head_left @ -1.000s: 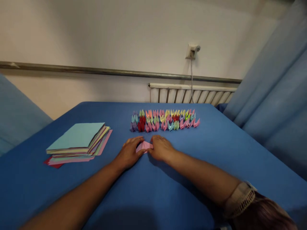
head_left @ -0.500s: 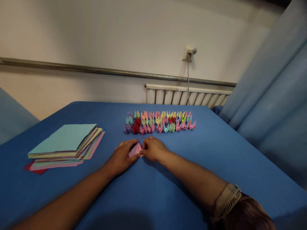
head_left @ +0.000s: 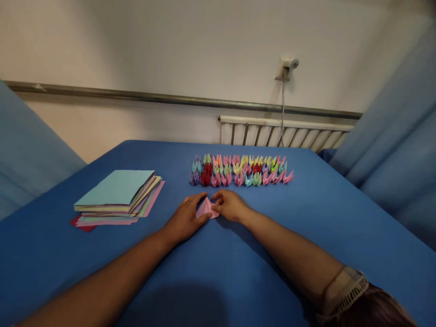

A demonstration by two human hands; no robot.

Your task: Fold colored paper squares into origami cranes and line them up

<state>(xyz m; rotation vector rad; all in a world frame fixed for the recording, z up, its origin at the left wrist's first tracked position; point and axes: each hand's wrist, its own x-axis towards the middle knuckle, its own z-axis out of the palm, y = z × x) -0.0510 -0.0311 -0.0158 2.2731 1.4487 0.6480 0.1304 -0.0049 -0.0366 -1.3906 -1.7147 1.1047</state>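
A small pink folded paper piece (head_left: 205, 208) lies on the blue table (head_left: 218, 268) between my two hands. My left hand (head_left: 185, 217) rests beside it on the left, its fingers pressing the piece's edge. From the right, my right hand (head_left: 230, 204) pinches the other edge with curled fingers. Just beyond the hands stand rows of several small folded paper pieces (head_left: 240, 170) in many colours.
A stack of coloured paper sheets (head_left: 119, 198), light blue on top, lies at the left of the table. Blue curtains (head_left: 395, 136) hang at the right and far left. A radiator (head_left: 282, 132) and a wall rail run behind the table.
The camera view shifted left and then back right. Both hands stayed on the pink piece, and more of its pointed shape now shows between them.
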